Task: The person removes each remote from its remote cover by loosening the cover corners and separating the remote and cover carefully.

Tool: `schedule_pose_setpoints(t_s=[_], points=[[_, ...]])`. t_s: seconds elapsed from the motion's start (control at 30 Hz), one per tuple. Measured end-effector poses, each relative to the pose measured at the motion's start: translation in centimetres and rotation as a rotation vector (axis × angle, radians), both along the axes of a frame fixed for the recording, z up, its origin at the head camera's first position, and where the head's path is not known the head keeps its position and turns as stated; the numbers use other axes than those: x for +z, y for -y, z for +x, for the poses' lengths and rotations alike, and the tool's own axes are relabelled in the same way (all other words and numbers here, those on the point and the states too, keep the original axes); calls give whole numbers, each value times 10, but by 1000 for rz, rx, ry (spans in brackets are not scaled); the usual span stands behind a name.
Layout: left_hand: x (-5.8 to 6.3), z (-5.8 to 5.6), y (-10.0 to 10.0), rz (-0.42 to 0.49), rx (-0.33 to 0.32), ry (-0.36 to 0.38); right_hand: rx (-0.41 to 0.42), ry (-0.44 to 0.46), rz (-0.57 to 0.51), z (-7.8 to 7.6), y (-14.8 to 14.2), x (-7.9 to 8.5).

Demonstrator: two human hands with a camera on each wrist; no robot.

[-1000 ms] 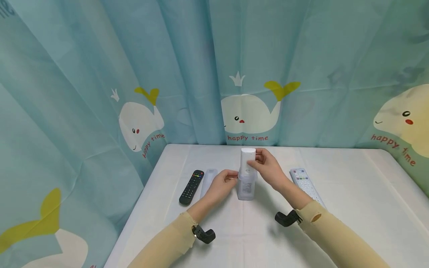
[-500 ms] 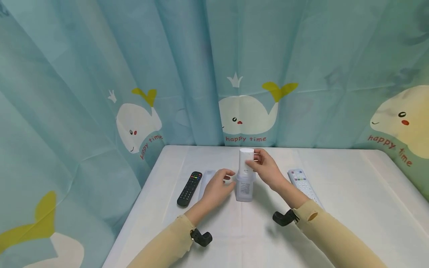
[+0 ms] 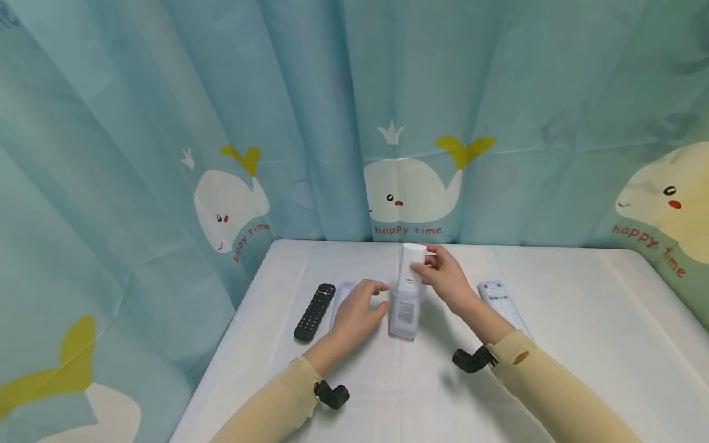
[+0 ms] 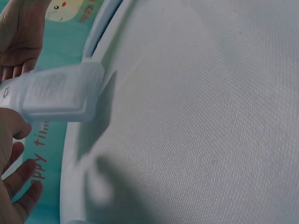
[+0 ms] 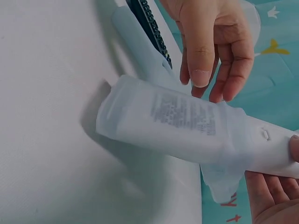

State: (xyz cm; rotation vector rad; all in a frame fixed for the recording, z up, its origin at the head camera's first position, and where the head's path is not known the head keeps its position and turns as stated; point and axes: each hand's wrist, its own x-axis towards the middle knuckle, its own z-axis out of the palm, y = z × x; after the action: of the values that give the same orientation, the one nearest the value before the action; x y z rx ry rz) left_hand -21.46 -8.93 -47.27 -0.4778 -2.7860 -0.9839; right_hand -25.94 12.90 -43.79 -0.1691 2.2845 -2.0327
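A white remote control (image 3: 410, 264) is held up at a tilt over the table, its lower part inside a translucent silicone cover (image 3: 405, 317). The cover's upper edge is folded back, and a loose flap (image 5: 222, 182) hangs off it in the right wrist view. My right hand (image 3: 447, 282) grips the bare upper end, thumb on the near face and fingers behind. Just left of the cover is my left hand (image 3: 357, 312), its fingers spread and relaxed. In the right wrist view the left hand (image 5: 215, 46) hovers above the cover's edge, holding nothing.
A black remote (image 3: 314, 312) lies on the white table (image 3: 443, 400) at the left. Beside it another translucent cover (image 3: 339, 298) is partly hidden by my left hand. A white remote in a pale cover (image 3: 503, 304) lies to the right. A curtain (image 3: 310, 123) hangs behind.
My left hand has let go of the cover's folded edge and drawn slightly left, fingers opening. My right hand has tilted the remote, its top moving right and its covered end left and nearer.
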Motion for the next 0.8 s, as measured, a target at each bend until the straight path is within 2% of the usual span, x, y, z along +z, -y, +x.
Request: schedule_pose_setpoints(t_s=[0.2,0.43,0.67,0.8], points=[[0,0,1,-80,-27,-93,18,13,-65,2,-3,2],[-4,-1,3,-194,-32,-279,20,39,-98,3,-2,4],[-5,-1,5,-223,-64,-402,13,55,-84,5,0,4],[-6,-1,5,-203,-80,-476,7,66,-115,6,0,5]])
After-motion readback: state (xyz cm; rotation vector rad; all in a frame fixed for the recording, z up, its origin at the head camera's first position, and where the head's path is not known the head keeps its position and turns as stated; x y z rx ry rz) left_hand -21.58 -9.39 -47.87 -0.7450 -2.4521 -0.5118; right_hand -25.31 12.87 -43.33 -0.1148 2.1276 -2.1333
